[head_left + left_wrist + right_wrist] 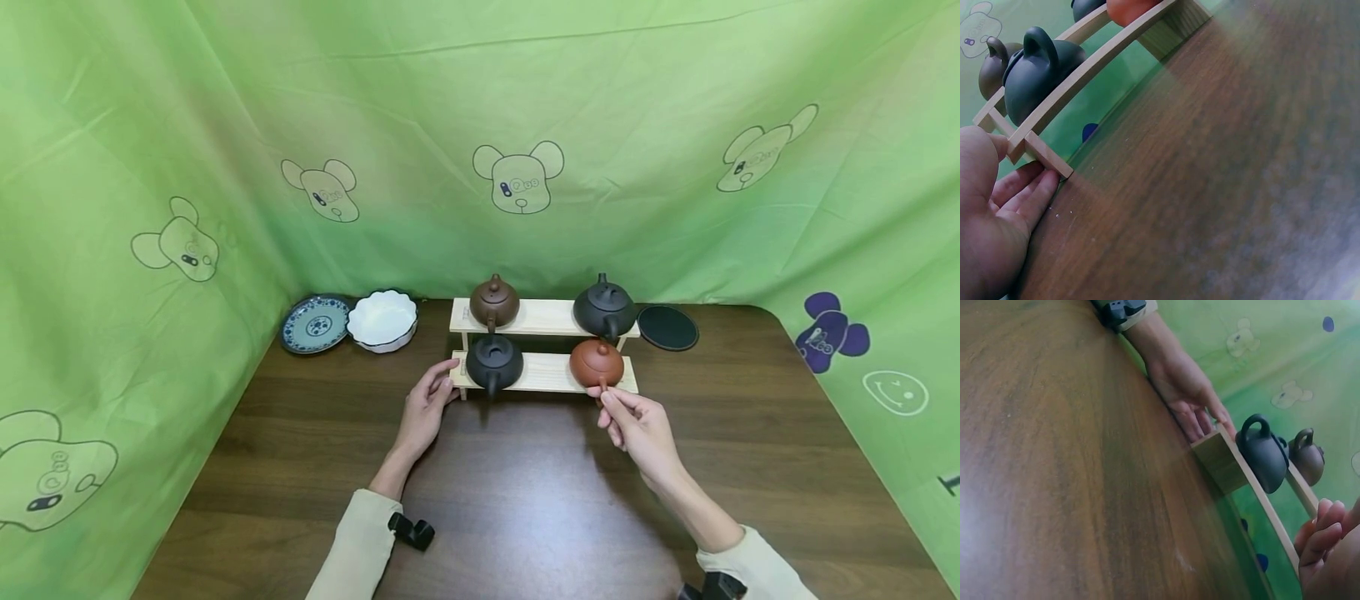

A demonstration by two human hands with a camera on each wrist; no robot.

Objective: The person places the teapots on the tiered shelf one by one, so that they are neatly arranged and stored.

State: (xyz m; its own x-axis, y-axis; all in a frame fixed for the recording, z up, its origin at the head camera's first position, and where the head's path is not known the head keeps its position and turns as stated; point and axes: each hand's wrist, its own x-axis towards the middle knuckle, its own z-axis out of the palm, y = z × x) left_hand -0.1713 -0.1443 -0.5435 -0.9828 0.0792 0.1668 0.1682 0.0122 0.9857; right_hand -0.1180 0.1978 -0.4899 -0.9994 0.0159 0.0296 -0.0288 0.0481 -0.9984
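Observation:
A two-tier wooden stand (pixel 551 372) carries several teapots. At its lower tier's left end, my left hand (pixel 424 412) holds the end board and leg between thumb and fingers, as the left wrist view shows (pixel 991 206). My right hand (pixel 641 433) pinches the handle of a reddish-brown teapot (pixel 597 363) at the lower tier's right end. On the same tier, a black teapot (pixel 494 363) sits near my left hand, its handle facing me. The upper tier bears a dark brown teapot (pixel 494 302) on the left and a larger black teapot (pixel 604 308) on the right.
Left of the stand lie a blue patterned plate (pixel 317 325) and a white scalloped bowl (pixel 382 320). A dark round mat (pixel 667 327) lies beside the stand's right end. Green cloth (pixel 420 225) hangs behind and around the wooden table (pixel 517 500).

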